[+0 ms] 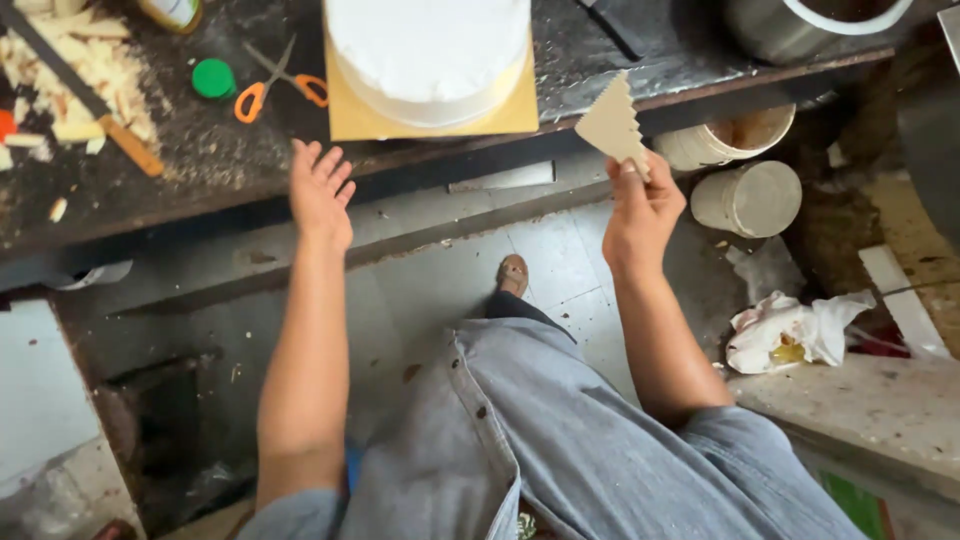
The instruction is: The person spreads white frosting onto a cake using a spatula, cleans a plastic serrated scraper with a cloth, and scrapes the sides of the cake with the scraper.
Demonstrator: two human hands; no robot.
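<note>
A round white frosted cake (428, 50) sits on a square yellow board (352, 118) at the edge of a dark worktop (200, 170). My right hand (640, 212) is closed on a beige toothed cake scraper (611, 127), held just right of the board and below the counter edge. My left hand (321, 190) is held with fingers spread and holds nothing, hovering at the counter's front edge, left of the board.
Orange-handled scissors (280, 85), a green lid (213, 77) and a knife (90, 105) among pale cake trimmings (100, 65) lie on the worktop at left. A metal pot (800, 25) stands at right. Buckets (750, 197) and a crumpled white bag (790, 330) are on the floor.
</note>
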